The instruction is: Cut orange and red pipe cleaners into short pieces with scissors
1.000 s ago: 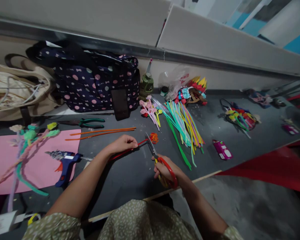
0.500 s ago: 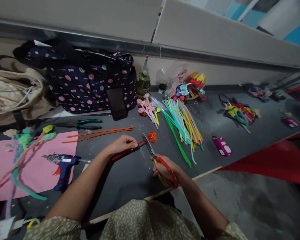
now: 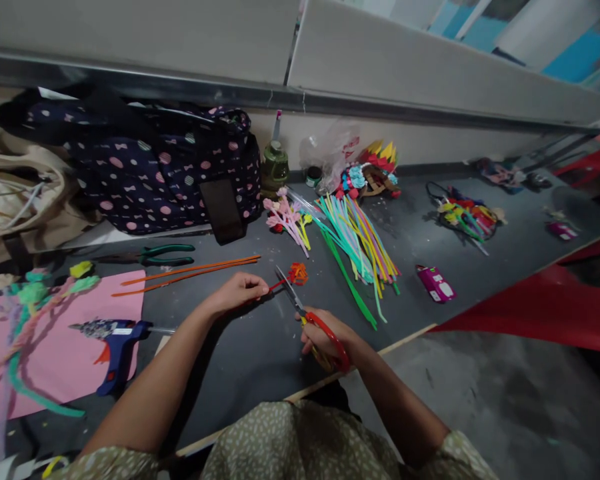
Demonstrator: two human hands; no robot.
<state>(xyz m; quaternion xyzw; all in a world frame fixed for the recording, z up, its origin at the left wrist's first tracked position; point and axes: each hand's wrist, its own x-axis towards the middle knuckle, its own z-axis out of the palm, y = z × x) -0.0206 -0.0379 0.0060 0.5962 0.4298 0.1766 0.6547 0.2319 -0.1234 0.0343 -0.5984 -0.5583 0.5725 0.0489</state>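
My left hand (image 3: 243,291) pinches a thin red pipe cleaner (image 3: 277,286), its short free end pointing right toward the scissors. My right hand (image 3: 324,328) grips scissors (image 3: 292,292) with red and yellow handles. Their blades look nearly closed and lie at the tip of the red pipe cleaner; whether they bite into it I cannot tell. Just beyond the blades rests a small pile of orange pipe cleaner pieces (image 3: 298,273). Two long orange pipe cleaners (image 3: 190,272) lie left of it, behind my left hand.
Left are a blue glue gun (image 3: 117,347), pink sheet (image 3: 70,360), pipe cleaner flowers (image 3: 33,293) and green-handled pliers (image 3: 165,255). A patterned bag (image 3: 165,167) with a phone (image 3: 223,210) stands behind. Rightward lie colourful pipe cleaners (image 3: 363,243) and a purple packet (image 3: 435,283).
The scissor blades have drawn closer together at the red pipe cleaner's end. My view has turned slightly right, so the tabletop things appear shifted left. Both hands keep their grips.
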